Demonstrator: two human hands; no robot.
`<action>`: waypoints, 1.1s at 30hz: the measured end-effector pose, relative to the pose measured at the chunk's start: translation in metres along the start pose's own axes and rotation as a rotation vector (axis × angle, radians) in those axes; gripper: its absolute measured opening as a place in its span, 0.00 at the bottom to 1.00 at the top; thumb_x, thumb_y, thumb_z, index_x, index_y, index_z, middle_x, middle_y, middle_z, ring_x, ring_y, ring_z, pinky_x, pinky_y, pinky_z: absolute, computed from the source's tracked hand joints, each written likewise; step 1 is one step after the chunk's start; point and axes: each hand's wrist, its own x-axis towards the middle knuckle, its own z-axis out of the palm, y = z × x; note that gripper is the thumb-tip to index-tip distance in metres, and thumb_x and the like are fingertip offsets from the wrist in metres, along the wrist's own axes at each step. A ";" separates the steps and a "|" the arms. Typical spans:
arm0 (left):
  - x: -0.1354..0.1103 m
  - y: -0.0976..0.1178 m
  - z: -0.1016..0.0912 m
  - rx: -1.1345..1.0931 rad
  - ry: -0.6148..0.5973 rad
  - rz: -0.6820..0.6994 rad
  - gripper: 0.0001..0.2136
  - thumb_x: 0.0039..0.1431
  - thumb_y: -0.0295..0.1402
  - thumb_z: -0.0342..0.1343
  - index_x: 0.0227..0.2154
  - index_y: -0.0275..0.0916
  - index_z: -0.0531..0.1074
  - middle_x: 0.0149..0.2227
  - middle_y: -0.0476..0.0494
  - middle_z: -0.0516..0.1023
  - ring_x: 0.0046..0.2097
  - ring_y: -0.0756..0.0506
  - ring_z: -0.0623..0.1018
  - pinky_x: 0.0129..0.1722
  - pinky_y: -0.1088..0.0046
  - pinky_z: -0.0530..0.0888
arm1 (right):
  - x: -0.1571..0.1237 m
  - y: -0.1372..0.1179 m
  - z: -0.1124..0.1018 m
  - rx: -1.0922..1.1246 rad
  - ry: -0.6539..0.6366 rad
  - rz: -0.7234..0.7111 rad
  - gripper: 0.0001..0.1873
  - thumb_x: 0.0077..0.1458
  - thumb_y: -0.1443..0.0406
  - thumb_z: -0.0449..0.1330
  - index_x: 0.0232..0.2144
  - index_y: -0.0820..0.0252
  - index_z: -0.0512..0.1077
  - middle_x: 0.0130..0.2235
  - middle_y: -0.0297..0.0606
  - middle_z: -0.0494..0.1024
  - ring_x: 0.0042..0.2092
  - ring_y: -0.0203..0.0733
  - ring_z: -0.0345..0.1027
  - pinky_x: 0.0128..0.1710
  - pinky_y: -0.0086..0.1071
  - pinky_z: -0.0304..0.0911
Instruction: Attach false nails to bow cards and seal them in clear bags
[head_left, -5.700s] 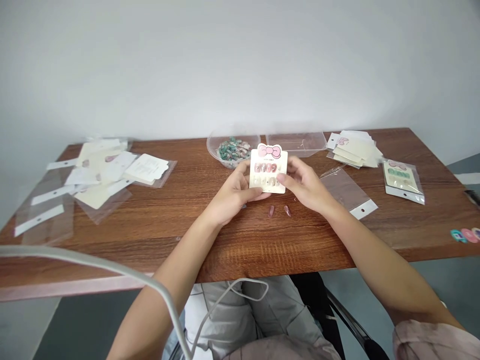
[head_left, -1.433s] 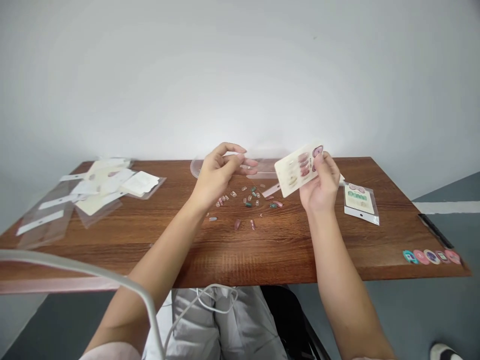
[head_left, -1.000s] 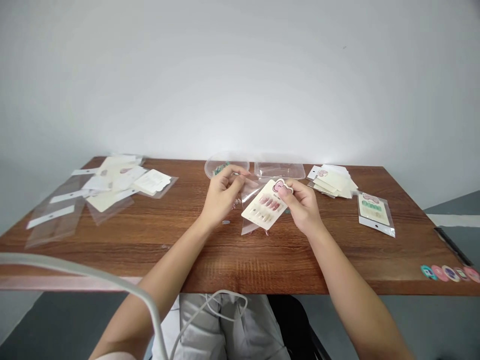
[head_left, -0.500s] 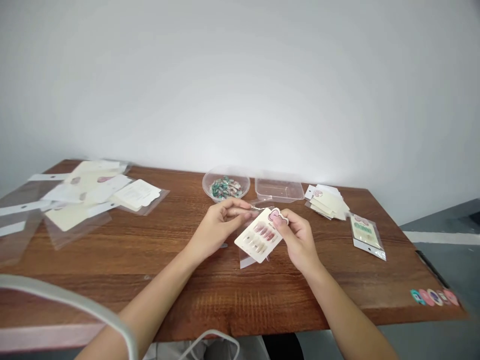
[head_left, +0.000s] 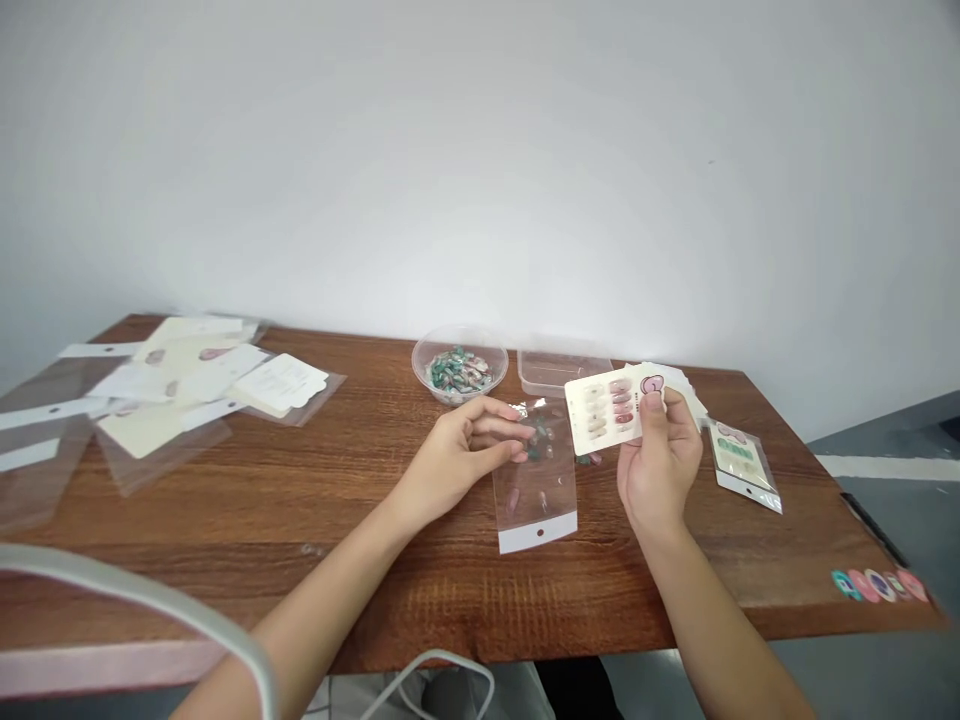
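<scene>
Pale wall (head_left: 480,170) set behind wood-grained table (head_left: 360,490). Left hand (head_left: 454,452) stretched forward, fingers curled; clear bag (head_left: 529,508) pinched at its left edge between thumb and fingertips. Right hand (head_left: 664,465) raised, wrist upright; card (head_left: 606,412) held above table, right of bag, bow end clamped under thumb.

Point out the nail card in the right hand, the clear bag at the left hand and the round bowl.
Nail card (head_left: 611,410): head view, middle of its front.
Clear bag (head_left: 535,475): head view, middle of its see-through film.
Round bowl (head_left: 444,395): head view, its near wall.
</scene>
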 end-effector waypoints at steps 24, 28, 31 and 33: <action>-0.002 -0.002 0.010 -0.125 -0.162 -0.067 0.12 0.56 0.29 0.71 0.42 0.37 0.76 0.44 0.45 0.85 0.43 0.48 0.85 0.38 0.77 0.80 | -0.008 0.017 -0.007 -0.199 -0.303 -0.390 0.04 0.72 0.58 0.56 0.46 0.49 0.66 0.21 0.21 0.72 0.19 0.37 0.72 0.23 0.32 0.71; -0.003 -0.001 0.010 -0.155 -0.174 -0.073 0.14 0.55 0.31 0.72 0.41 0.37 0.76 0.43 0.45 0.85 0.40 0.48 0.85 0.35 0.77 0.79 | -0.008 0.017 -0.007 -0.193 -0.287 -0.376 0.06 0.72 0.56 0.56 0.45 0.49 0.66 0.22 0.21 0.72 0.17 0.35 0.69 0.18 0.29 0.67; -0.004 -0.001 0.010 -0.140 -0.165 -0.081 0.14 0.55 0.31 0.72 0.41 0.36 0.75 0.41 0.45 0.85 0.40 0.48 0.85 0.35 0.78 0.79 | -0.008 0.017 -0.007 -0.208 -0.300 -0.362 0.07 0.71 0.55 0.57 0.43 0.50 0.66 0.23 0.22 0.72 0.15 0.33 0.66 0.15 0.27 0.64; -0.004 -0.001 0.011 -0.120 -0.160 -0.087 0.14 0.55 0.32 0.72 0.41 0.36 0.75 0.41 0.44 0.85 0.37 0.50 0.84 0.35 0.77 0.79 | -0.009 0.017 -0.006 -0.222 -0.302 -0.349 0.09 0.70 0.54 0.58 0.43 0.50 0.66 0.24 0.23 0.74 0.15 0.32 0.65 0.14 0.26 0.62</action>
